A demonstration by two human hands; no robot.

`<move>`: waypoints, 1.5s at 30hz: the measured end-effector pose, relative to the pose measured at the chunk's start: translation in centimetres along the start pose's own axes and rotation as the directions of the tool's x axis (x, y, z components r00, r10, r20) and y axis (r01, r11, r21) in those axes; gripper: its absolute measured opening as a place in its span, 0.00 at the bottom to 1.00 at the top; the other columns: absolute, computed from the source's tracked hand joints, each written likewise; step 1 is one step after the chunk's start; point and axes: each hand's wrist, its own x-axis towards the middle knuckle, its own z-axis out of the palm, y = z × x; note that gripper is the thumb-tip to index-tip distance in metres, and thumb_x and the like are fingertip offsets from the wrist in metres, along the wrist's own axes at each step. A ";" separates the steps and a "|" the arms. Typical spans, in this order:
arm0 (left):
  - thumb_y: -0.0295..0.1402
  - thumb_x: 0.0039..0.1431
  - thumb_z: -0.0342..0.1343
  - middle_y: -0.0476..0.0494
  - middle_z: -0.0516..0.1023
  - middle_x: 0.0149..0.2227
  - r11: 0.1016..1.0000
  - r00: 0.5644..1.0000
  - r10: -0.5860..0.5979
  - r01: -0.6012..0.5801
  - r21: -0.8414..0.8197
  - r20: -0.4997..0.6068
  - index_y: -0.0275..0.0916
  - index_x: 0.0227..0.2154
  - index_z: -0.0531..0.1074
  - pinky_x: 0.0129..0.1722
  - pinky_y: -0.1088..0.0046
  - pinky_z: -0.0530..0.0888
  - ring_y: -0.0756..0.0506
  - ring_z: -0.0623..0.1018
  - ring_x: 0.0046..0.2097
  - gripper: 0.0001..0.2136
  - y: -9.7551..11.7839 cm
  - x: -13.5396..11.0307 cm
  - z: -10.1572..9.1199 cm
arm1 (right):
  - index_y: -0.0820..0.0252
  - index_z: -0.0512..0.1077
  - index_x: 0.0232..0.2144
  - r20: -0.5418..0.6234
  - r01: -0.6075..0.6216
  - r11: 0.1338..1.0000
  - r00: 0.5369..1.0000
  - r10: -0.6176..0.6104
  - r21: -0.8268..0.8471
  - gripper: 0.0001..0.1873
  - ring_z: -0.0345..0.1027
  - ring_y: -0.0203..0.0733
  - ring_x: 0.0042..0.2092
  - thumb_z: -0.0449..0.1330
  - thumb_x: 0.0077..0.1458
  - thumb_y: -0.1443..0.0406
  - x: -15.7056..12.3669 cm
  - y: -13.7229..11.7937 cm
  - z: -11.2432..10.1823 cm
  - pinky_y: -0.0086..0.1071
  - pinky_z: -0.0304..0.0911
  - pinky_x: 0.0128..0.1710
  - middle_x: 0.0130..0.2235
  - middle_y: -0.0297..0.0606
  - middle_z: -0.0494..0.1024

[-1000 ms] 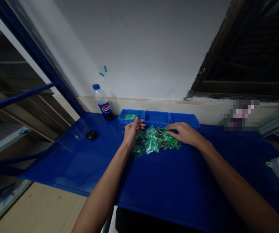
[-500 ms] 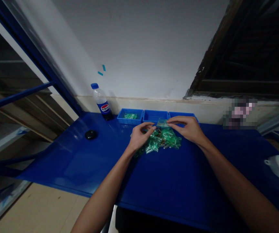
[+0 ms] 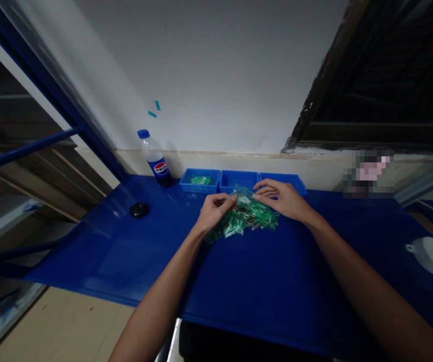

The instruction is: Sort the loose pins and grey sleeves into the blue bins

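Occupying left bin (image 3: 199,189): green packets (image 3: 200,180)

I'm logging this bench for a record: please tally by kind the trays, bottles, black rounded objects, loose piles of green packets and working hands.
Blue trays: 3
Bottle: 1
Black rounded object: 1
Pile of green packets: 1 (packets overlap too much to count singly)
Hands: 2, left hand and right hand
Total: 8

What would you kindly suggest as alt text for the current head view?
A person's left hand and right hand are at a heap of green plastic packets on a blue table; beyond it stand three blue trays and a capped bottle.
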 end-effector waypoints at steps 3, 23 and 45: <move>0.54 0.57 0.66 0.45 0.78 0.25 0.996 0.990 0.001 -0.013 -0.087 -0.138 0.38 0.22 0.79 0.32 0.73 0.68 0.48 0.74 0.30 0.23 -0.9 0.7 -0.5 | 0.54 0.80 0.47 0.088 0.055 0.954 0.996 -0.030 -0.296 0.14 0.82 0.52 0.44 0.66 0.61 0.56 -0.3 1.2 -0.5 0.46 0.76 0.46 0.42 0.42 0.87; 0.57 0.63 0.59 0.43 0.82 0.31 0.999 0.988 -0.022 0.014 -0.050 -0.155 0.36 0.37 0.83 0.33 0.73 0.70 0.47 0.77 0.31 0.25 -1.3 0.7 0.2 | 0.56 0.82 0.44 -0.046 -0.045 0.996 0.998 0.042 -0.073 0.13 0.77 0.45 0.36 0.68 0.57 0.60 0.1 1.0 -1.0 0.41 0.74 0.40 0.37 0.40 0.83; 0.47 0.62 0.61 0.52 0.65 0.21 0.996 0.992 0.007 -0.018 0.082 0.125 0.37 0.20 0.69 0.27 0.73 0.57 0.52 0.62 0.25 0.22 0.0 -0.4 0.8 | 0.56 0.78 0.46 0.074 -0.139 0.978 0.989 0.129 0.153 0.18 0.79 0.46 0.37 0.68 0.57 0.54 0.1 -0.6 -0.5 0.40 0.74 0.39 0.35 0.40 0.82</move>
